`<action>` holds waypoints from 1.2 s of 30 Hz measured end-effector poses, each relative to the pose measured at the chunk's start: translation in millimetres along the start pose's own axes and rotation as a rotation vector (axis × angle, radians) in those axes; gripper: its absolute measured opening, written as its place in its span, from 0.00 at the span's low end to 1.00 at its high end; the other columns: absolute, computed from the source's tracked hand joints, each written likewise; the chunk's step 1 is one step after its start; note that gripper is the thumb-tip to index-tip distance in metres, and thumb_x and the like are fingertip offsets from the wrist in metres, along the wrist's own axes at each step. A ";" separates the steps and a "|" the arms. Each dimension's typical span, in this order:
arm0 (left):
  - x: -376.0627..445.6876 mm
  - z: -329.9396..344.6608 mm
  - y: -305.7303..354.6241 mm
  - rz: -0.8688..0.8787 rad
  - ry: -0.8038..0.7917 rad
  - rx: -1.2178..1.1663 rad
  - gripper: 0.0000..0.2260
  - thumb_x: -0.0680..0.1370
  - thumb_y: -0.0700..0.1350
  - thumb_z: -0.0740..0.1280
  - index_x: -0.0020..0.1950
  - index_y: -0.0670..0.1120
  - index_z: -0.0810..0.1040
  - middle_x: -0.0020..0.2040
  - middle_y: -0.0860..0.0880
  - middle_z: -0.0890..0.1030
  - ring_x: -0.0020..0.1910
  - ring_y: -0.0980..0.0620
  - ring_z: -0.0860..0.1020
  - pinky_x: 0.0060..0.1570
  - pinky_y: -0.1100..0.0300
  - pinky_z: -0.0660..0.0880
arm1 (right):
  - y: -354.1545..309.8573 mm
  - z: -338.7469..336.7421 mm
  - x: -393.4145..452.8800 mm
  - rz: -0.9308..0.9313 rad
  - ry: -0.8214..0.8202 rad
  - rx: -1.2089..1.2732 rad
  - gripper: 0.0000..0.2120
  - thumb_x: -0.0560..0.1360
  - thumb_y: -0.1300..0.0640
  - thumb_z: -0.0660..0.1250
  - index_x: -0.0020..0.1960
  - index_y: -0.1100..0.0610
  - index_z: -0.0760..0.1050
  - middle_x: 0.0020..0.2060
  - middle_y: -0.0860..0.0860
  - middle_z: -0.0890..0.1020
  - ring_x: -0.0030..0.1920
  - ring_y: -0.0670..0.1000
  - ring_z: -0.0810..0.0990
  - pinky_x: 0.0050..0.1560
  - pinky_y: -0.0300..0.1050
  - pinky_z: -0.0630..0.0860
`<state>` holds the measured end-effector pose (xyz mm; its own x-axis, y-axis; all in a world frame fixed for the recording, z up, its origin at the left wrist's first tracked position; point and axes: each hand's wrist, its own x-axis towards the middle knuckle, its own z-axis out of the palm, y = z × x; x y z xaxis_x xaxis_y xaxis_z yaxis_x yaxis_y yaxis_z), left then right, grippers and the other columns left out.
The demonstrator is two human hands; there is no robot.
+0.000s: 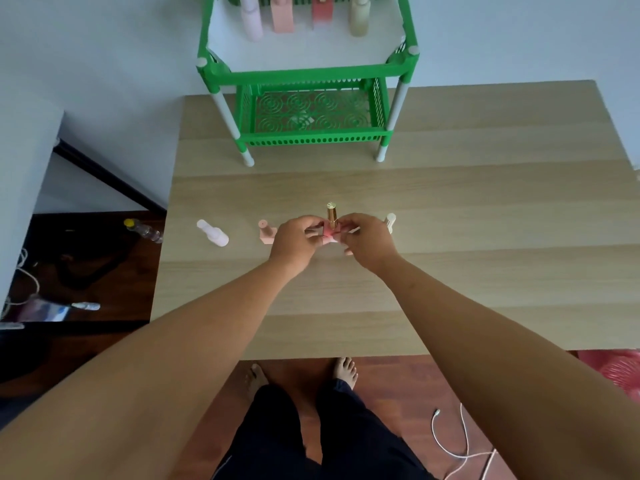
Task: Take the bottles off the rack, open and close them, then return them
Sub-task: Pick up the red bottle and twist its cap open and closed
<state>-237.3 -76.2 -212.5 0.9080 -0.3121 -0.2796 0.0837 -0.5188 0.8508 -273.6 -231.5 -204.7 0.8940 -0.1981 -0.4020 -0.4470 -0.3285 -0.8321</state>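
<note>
- Desk (450, 289): pale wood surface; carries the rack at its far edge and four bottles in a loose row across the middle.
- Rack (311, 72): green, two tiers. The lower tier shows no bottle. The top of the rack seems to meet a reflective wall panel, where four bottle shapes appear; whether these are reflections or further bottles cannot be told.
- White bottle (213, 233): left end of the row, standing on the desk, cap on, apart from both hands.
- Peach bottle (266, 233): just beside the left hand, on the desk, cap on.
- Pink bottle (329, 233): centre of the row, between the two hands, its gold cap (331, 213) rising above the fingers; seated or loosened, cannot tell.
- Cream bottle (390, 221): right end, mostly hidden behind the right hand.
- Left hand (294, 242): fingers curled closed on the pink bottle's left side.
- Right hand (370, 242): fingers pinched closed on the same bottle, at the base of the cap.
- Progress, judged: removal from the rack appears complete for these four; opening and closing is under way on the pink bottle; which of the others are already handled cannot be told; none has been returned to the lower tier.
</note>
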 end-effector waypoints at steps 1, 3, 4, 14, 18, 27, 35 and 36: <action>-0.7 -4.0 5.6 0.012 0.000 0.000 0.10 0.74 0.38 0.72 0.54 0.45 0.82 0.50 0.52 0.84 0.52 0.56 0.82 0.55 0.64 0.76 | -4.9 -4.2 -1.0 0.004 -0.011 0.024 0.09 0.74 0.63 0.71 0.53 0.57 0.81 0.45 0.54 0.83 0.42 0.58 0.84 0.48 0.51 0.83; -2.2 -11.5 18.5 0.038 -0.001 -0.004 0.11 0.74 0.38 0.72 0.55 0.46 0.82 0.50 0.52 0.84 0.50 0.58 0.82 0.54 0.66 0.76 | -15.3 -13.6 -2.7 0.001 -0.026 0.075 0.10 0.74 0.65 0.69 0.55 0.59 0.81 0.44 0.57 0.83 0.41 0.56 0.83 0.47 0.48 0.84; -2.7 -15.5 25.6 0.049 -0.001 -0.010 0.11 0.74 0.38 0.71 0.55 0.46 0.82 0.51 0.51 0.85 0.50 0.58 0.82 0.54 0.66 0.76 | -20.9 -18.0 -3.4 -0.010 -0.036 0.099 0.11 0.74 0.66 0.69 0.56 0.60 0.81 0.44 0.58 0.83 0.42 0.55 0.83 0.46 0.47 0.84; -3.9 -55.2 92.9 0.140 0.057 0.151 0.14 0.75 0.35 0.67 0.60 0.43 0.80 0.54 0.45 0.84 0.54 0.50 0.81 0.54 0.61 0.74 | -103.1 -66.9 -6.8 -0.104 0.027 0.347 0.08 0.76 0.57 0.71 0.52 0.61 0.79 0.41 0.56 0.82 0.36 0.50 0.81 0.34 0.47 0.82; -2.8 -68.1 108.7 0.155 0.077 0.213 0.15 0.77 0.38 0.67 0.63 0.43 0.79 0.59 0.45 0.82 0.56 0.51 0.79 0.54 0.64 0.70 | -133.6 -86.5 -6.6 -0.168 0.084 0.260 0.05 0.77 0.62 0.68 0.51 0.64 0.78 0.38 0.56 0.82 0.34 0.49 0.80 0.35 0.41 0.82; -5.6 -78.6 139.3 0.269 0.071 0.211 0.14 0.77 0.40 0.66 0.63 0.45 0.80 0.56 0.46 0.83 0.53 0.51 0.80 0.47 0.64 0.71 | -160.8 -116.7 -17.0 -0.264 0.063 0.115 0.09 0.77 0.65 0.68 0.56 0.66 0.79 0.40 0.55 0.80 0.36 0.48 0.79 0.38 0.43 0.83; -11.8 -85.5 152.7 0.281 0.071 0.203 0.15 0.77 0.39 0.66 0.63 0.45 0.79 0.57 0.46 0.82 0.51 0.54 0.77 0.49 0.65 0.68 | -176.4 -114.1 -21.8 -0.304 0.116 -0.052 0.13 0.74 0.49 0.72 0.50 0.59 0.80 0.35 0.55 0.82 0.30 0.50 0.79 0.33 0.45 0.81; -12.9 -87.2 153.1 0.281 0.073 0.209 0.15 0.77 0.39 0.66 0.63 0.45 0.79 0.57 0.47 0.82 0.51 0.54 0.77 0.49 0.64 0.69 | -177.9 -113.6 -23.0 -0.310 0.119 -0.089 0.14 0.74 0.47 0.72 0.51 0.58 0.79 0.36 0.55 0.83 0.32 0.51 0.81 0.34 0.46 0.82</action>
<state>-200.4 -82.2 -39.8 0.9114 -0.4115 -0.0083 -0.2523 -0.5745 0.7786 -218.3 -273.4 -4.0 0.9800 -0.1806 -0.0834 -0.1603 -0.4685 -0.8688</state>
